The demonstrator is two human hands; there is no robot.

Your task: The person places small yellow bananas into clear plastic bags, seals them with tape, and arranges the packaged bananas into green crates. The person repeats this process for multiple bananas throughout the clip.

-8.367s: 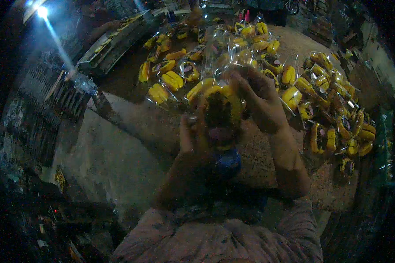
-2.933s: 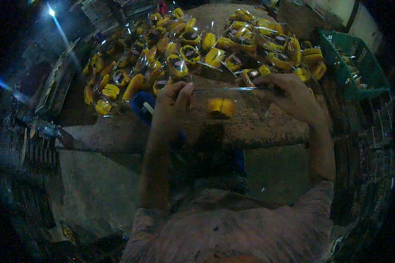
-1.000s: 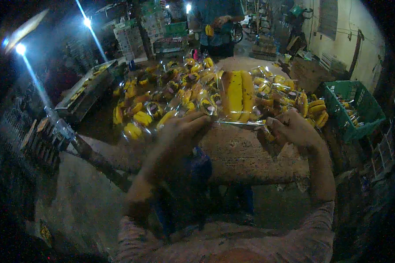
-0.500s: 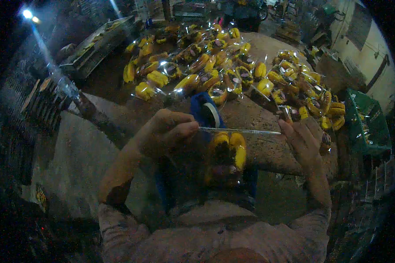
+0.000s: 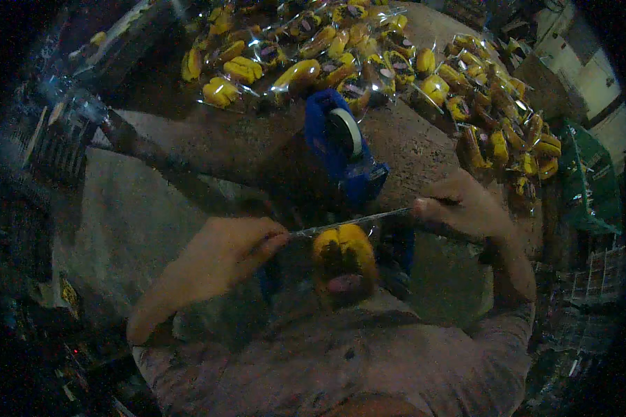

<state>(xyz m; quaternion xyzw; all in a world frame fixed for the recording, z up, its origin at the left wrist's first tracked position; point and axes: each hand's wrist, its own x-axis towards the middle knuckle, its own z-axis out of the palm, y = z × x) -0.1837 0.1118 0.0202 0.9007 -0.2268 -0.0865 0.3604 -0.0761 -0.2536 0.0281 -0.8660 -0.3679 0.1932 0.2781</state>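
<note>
A clear plastic bag with a yellow-brown filled bun (image 5: 344, 250) inside hangs in front of my chest. Its top edge is drawn into a taut, narrow strip that slants up to the right. My left hand (image 5: 233, 247) pinches the left end of this strip, fingers closed. At the other end my right hand (image 5: 462, 205) pinches it between thumb and fingers. Just beyond the bag, at the table's near edge, stands a blue tape dispenser (image 5: 318, 121) with a pale roll of tape (image 5: 351, 128); neither hand touches it.
Many bagged buns (image 5: 313, 66) lie piled across the far part of the brown table (image 5: 424, 149), with another heap (image 5: 490, 115) at the right. A green crate (image 5: 588, 174) stands beyond the right edge. Slatted crates (image 5: 59, 142) are at the far left.
The view has tipped down, so the table and buns sit higher in the picture. Both hands have drawn the bag nearer my body, and its top edge has tilted from level to slanting.
</note>
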